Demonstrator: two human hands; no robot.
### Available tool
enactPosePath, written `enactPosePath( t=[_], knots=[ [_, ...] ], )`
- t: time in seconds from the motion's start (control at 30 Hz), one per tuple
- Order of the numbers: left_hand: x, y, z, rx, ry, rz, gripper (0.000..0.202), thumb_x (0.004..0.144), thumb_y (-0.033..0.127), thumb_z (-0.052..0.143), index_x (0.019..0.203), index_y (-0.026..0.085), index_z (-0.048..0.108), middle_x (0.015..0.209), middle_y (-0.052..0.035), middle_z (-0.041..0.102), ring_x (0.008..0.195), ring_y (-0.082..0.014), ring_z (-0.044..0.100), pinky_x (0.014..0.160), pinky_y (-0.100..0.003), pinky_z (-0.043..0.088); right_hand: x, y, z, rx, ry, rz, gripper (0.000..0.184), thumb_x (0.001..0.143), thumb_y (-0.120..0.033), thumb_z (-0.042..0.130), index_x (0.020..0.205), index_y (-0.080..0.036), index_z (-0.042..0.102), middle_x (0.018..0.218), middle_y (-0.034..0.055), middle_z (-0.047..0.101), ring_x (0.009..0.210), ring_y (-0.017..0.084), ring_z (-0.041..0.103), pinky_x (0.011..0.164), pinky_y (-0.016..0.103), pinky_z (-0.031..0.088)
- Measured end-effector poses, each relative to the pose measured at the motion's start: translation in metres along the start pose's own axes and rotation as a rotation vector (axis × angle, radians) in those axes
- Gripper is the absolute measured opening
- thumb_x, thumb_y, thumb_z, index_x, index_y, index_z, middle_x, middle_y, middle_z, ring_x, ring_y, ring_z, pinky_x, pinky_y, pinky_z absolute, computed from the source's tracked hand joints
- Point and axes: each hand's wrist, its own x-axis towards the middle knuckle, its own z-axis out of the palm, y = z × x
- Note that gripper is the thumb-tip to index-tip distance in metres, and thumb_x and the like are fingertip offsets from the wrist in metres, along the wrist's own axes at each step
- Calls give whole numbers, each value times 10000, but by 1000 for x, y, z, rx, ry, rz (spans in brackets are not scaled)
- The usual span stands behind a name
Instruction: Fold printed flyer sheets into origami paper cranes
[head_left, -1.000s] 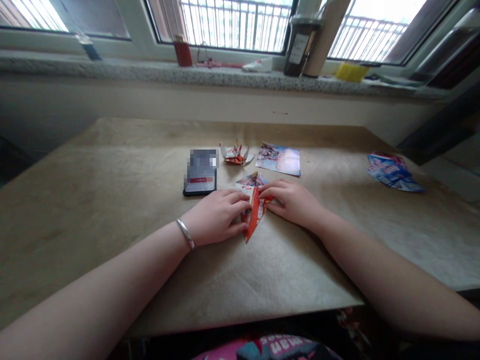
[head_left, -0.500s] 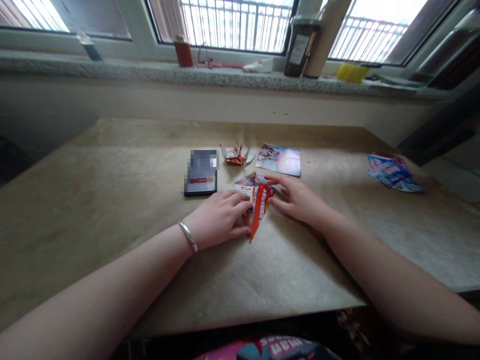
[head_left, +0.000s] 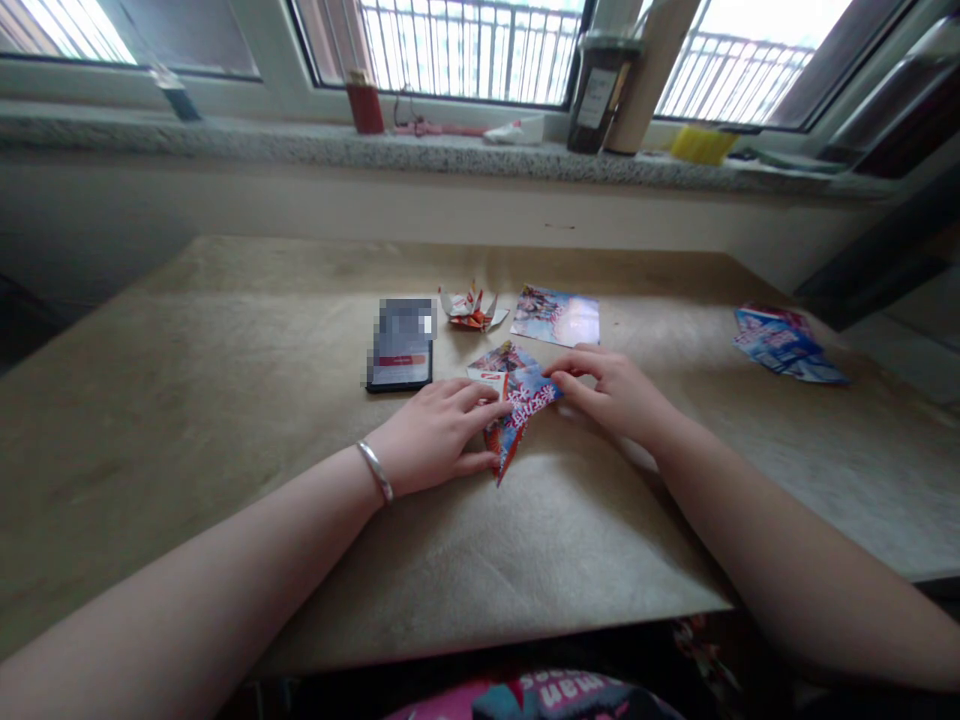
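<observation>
A folded sheet of printed paper (head_left: 516,418), blue and red with white lettering, lies on the table in front of me. My left hand (head_left: 442,432), with a silver bangle at its wrist, rests on the paper's left side, fingers stretched out and thumb apart, pressing it down. At the paper's right corner, my right hand (head_left: 611,388) pinches a blue flap between thumb and fingertips. Just beyond is a folded paper crane (head_left: 474,312), red and white with pointed tips. Beside it lies a flat printed sheet (head_left: 556,316).
A phone (head_left: 400,350) with a partly blurred screen lies left of the paper. Several blue and red printed papers (head_left: 787,345) are piled at the table's right. On the granite sill (head_left: 450,153) stand a red bottle (head_left: 365,105) and a dark lidded container (head_left: 598,100).
My right hand has moved a little to the right with the flap, which has swung outward. Its blue printed side now shows where the red strip was. My left hand has stayed in place.
</observation>
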Motion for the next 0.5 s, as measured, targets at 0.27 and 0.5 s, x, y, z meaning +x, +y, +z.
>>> enactPosePath(
  t=[0.27, 0.5],
  knots=[
    [0, -1, 1, 52, 11, 22, 505, 865, 533, 498, 1309, 293, 486, 1344, -83, 455, 1209, -275, 432, 1032, -432, 351, 0, 6, 0, -179, -114, -131, 154, 795, -202, 562, 865, -215, 699, 817, 40, 675, 796, 178, 604, 764, 323, 475],
    [0, -2, 3, 65, 8, 34, 509, 875, 539, 474, 1324, 297, 472, 1401, -82, 403, 1256, -285, 395, 1058, -451, 326, 1, 10, 5, -184, -196, -262, 213, 793, -278, 623, 994, -239, 682, 1130, 44, 646, 1048, 206, 560, 955, 400, 424]
  ],
)
